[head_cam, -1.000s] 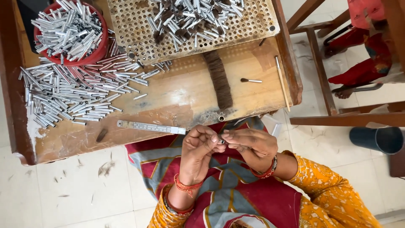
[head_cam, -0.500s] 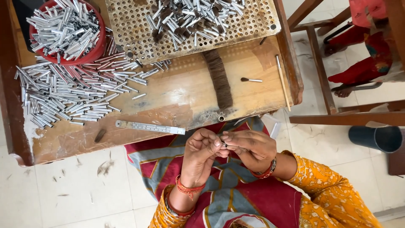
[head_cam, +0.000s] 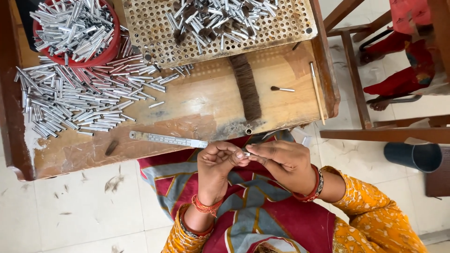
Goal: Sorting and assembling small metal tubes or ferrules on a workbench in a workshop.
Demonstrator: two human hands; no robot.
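My left hand (head_cam: 216, 161) and right hand (head_cam: 280, 160) meet over my lap, just below the wooden bench (head_cam: 197, 107), fingers of both pinched shut on one small metal tube (head_cam: 245, 153) (barely showing between fingertips). The steel ruler (head_cam: 168, 139) lies near.

The scene is viewed from one head-worn camera, aimed steeply down. The left hand (head_cam: 216, 164) and right hand (head_cam: 281, 161) are seen close, low in frame (fingertips meeting); beyond them the wooden table (head_cam: 197, 105) is taken in, with floor on either side.
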